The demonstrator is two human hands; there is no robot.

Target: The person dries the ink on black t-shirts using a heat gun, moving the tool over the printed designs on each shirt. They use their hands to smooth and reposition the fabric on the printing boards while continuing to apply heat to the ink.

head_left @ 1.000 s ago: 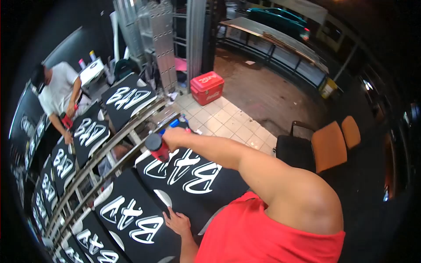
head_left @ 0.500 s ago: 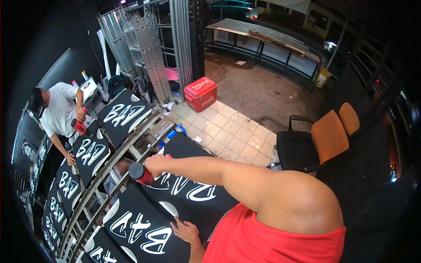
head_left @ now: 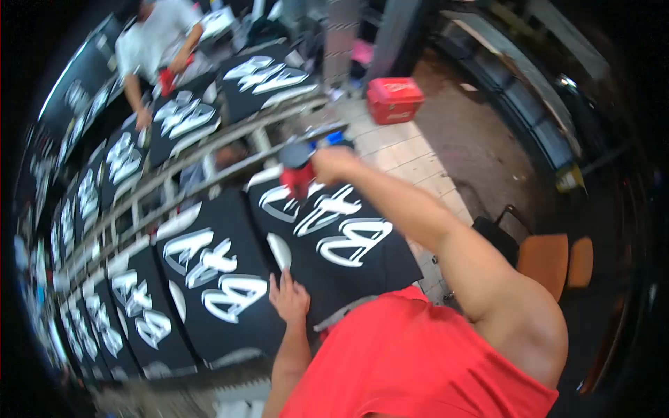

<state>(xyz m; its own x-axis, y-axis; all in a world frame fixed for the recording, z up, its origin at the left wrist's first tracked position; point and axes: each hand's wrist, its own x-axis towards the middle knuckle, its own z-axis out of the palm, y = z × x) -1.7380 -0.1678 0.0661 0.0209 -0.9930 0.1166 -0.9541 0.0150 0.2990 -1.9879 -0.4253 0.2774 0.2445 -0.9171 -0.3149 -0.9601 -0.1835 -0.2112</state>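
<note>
My right hand grips a red heat gun with a dark round end, held over the far part of a black printed shirt. Bold white letters cover that shirt, and the heat gun hides some of them. My left hand rests with fingers stretched out at the side of the same shirt, near a white rounded board edge. To its left lies another black shirt with the same lettering. Motion blurs the view.
Several more printed black shirts run off to the left. A metal ladder-like rail divides the two rows. Across it, a person in a white shirt holds a red tool. A red cooler and an orange-backed chair stand beyond.
The view has swung, so the shirts and cooler sit elsewhere in the picture and more of the near row shows. My right hand still holds the heat gun over the shirt.
</note>
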